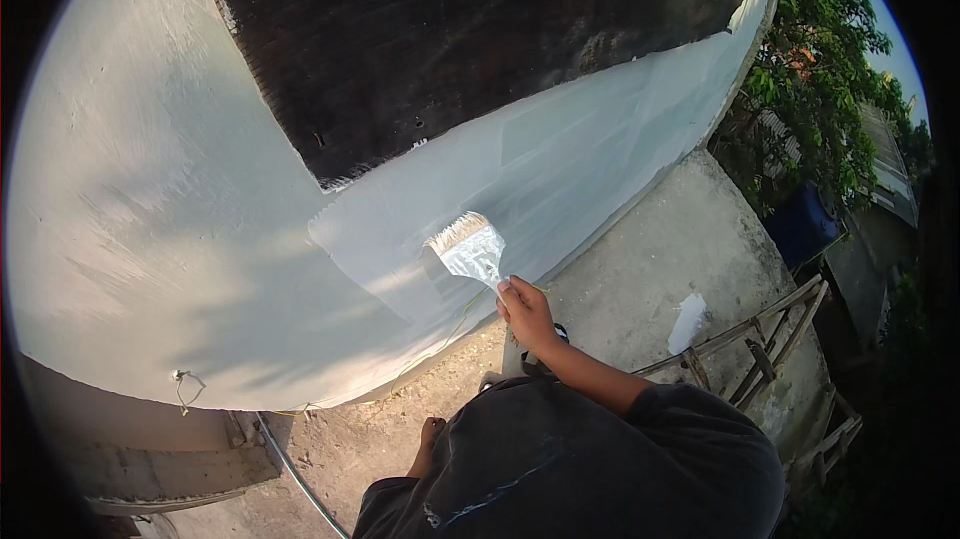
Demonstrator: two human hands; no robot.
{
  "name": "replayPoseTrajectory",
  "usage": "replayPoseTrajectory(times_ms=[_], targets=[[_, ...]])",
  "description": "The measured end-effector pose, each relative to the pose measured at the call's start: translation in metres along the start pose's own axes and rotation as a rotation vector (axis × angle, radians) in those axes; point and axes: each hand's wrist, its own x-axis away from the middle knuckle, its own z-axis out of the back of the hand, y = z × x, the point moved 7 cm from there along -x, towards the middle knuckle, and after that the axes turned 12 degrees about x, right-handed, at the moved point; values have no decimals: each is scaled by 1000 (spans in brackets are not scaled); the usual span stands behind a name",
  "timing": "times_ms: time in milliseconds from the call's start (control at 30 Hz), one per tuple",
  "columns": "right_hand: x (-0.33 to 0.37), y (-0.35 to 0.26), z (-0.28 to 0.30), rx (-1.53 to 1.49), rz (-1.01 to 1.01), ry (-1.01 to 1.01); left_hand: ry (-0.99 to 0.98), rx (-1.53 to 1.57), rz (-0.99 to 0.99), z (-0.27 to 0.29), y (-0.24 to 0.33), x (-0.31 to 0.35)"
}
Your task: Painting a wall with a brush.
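My right hand [524, 313] grips the handle of a wide paintbrush [474, 253]. White paint coats the brush, and its bristles point up and left. The brush is in front of a pale wall [540, 154], below the corner of a large black panel [480, 39]. Whether the bristles touch the wall, I cannot tell. Fresh-looking, brushed white areas show around the panel's lower edge. Low beside my dark shirt, a small part of my left hand [431, 433] shows; its fingers are mostly hidden.
To the right lies a concrete slab [640, 239] with a white paint smear [688, 323]. A wooden ladder-like frame [765, 354] crosses its edge. A blue drum [805, 224] and a tree [825, 69] stand beyond. A pipe or hose [300, 479] runs along the ground; a wire loop [186, 389] sticks from the wall.
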Motion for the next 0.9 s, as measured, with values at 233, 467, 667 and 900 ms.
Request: replayPoseTrajectory(times_ms=[233,467,667,900], targets=[[-6,-2,-5,-320,-222,-165,-12,-198,31,-9,33,15],[8,33,-4,-254,-299,-143,-20,-183,-38,-8,43,16],[-1,-16,-12,-398,-272,-183,-8,-147,-31,-5,32,15],[5,33,-19,-191,-247,-255,14,49,31,-2,18,2]])
